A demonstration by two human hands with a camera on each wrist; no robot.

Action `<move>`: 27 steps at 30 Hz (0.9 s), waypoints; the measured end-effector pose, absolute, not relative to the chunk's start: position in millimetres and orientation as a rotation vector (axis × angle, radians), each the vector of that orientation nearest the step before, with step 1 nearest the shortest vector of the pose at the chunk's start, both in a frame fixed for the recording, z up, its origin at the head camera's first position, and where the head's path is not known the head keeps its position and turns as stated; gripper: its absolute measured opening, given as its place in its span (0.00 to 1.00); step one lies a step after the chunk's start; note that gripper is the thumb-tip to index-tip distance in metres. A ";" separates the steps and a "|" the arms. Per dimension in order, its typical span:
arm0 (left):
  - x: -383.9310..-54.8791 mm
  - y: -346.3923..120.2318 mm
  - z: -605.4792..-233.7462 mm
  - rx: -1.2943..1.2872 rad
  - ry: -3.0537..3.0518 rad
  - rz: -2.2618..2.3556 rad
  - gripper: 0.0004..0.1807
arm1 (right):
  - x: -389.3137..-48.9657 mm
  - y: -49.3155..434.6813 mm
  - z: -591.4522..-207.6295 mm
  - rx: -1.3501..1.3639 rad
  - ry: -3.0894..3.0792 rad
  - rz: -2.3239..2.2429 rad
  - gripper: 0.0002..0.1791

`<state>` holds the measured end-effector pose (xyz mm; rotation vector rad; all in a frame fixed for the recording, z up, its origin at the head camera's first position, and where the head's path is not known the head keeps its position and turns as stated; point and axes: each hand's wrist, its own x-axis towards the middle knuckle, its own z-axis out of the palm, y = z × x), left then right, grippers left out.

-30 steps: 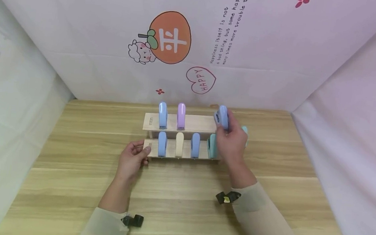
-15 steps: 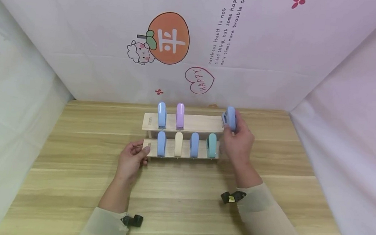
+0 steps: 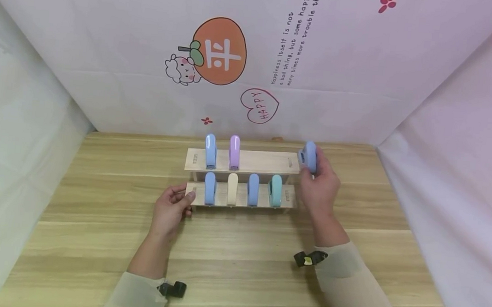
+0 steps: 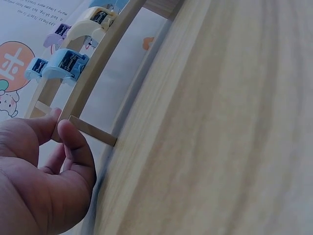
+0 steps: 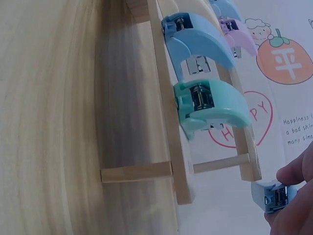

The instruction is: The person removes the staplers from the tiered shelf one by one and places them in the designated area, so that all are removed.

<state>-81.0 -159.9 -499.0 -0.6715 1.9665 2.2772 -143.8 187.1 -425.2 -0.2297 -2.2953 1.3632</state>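
Observation:
My left hand (image 3: 168, 212) pinches the left end of the front wooden shelf (image 3: 200, 194) between thumb and fingers; the left wrist view shows the thumb and a fingertip at the wood's end. My right hand (image 3: 321, 189) grips a small blue stapler (image 3: 309, 157) at the right end of the higher back shelf (image 3: 267, 162). In the right wrist view this stapler (image 5: 270, 196) shows its spring end beyond the rack's corner. On the front shelf stand a blue stapler (image 3: 209, 188), a cream one (image 3: 232, 189), another blue one (image 3: 253, 190) and a teal stapler (image 3: 275, 191).
The back shelf bears a light blue stapler (image 3: 210, 151) and a purple stapler (image 3: 234, 152) on its left half. Wooden legs (image 5: 137, 172) hold the rack above the wood-grain table (image 3: 236, 269). A printed white cloth (image 3: 320, 111) rises behind it.
My right hand has moved right along the back shelf with the blue stapler, uncovering the right ends of both shelves. A teal edge beside that hand no longer shows. My left hand stays put.

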 end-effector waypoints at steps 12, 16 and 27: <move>-80.5 -160.3 -498.3 -0.645 1.980 2.275 0.25 | -143.2 199.2 -433.4 -0.292 -2.314 1.362 0.31; -80.0 -160.6 -498.5 -0.648 1.980 2.271 0.26 | -143.2 203.3 -435.6 -0.307 -2.304 1.383 0.31; -79.7 -161.6 -502.2 -0.642 1.988 2.275 0.24 | -144.3 216.9 -442.7 -0.385 -2.278 1.415 0.31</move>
